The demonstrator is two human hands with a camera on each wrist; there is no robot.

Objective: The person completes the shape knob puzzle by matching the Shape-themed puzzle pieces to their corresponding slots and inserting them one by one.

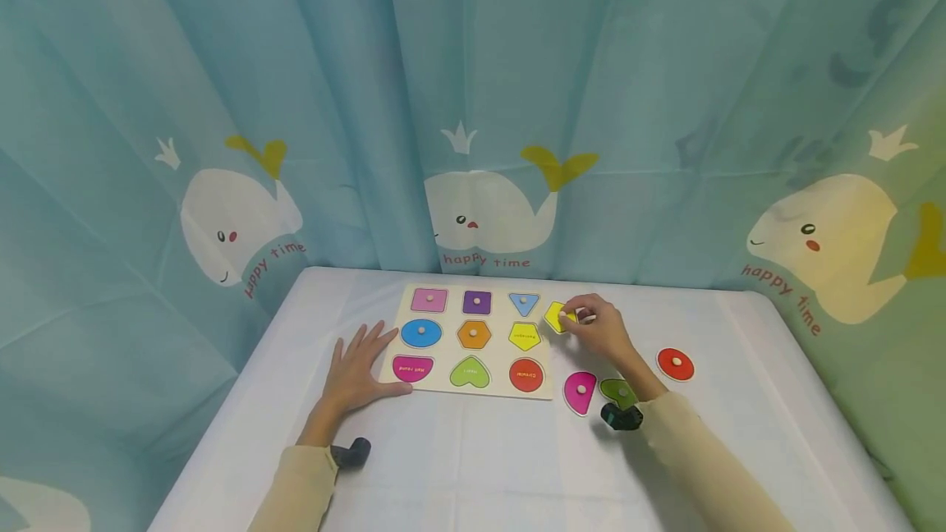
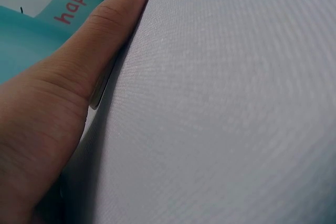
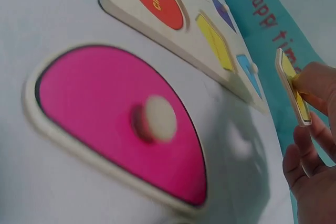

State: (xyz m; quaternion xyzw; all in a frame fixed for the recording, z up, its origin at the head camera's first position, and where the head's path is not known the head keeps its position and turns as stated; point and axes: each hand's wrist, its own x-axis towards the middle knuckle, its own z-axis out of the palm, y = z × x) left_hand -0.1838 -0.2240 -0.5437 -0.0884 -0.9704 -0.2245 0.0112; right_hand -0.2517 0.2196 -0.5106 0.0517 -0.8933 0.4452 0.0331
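A cream puzzle board (image 1: 443, 346) lies on the table with shaped recesses, several of them filled by knobbed pieces. My left hand (image 1: 357, 372) is spread at the board's left side, fingers extended and thumb along its near edge; in the left wrist view the thumb (image 2: 107, 19) rests against that edge. Beyond the board's right edge, my right hand (image 1: 602, 331) pinches a yellow pentagon piece (image 1: 557, 318) by its knob. In the right wrist view that pentagon piece (image 3: 293, 87) is tilted on edge, raised off the table. The board's pentagon recess (image 1: 525, 337) holds no piece.
Right of the board lie a magenta half-round piece (image 1: 580, 393), a green heart piece (image 1: 617, 392) partly hidden by the right wrist's camera, and a red circle piece (image 1: 676, 364). A teal whale-print curtain (image 1: 355, 105) hangs behind the white-covered table (image 1: 473, 466).
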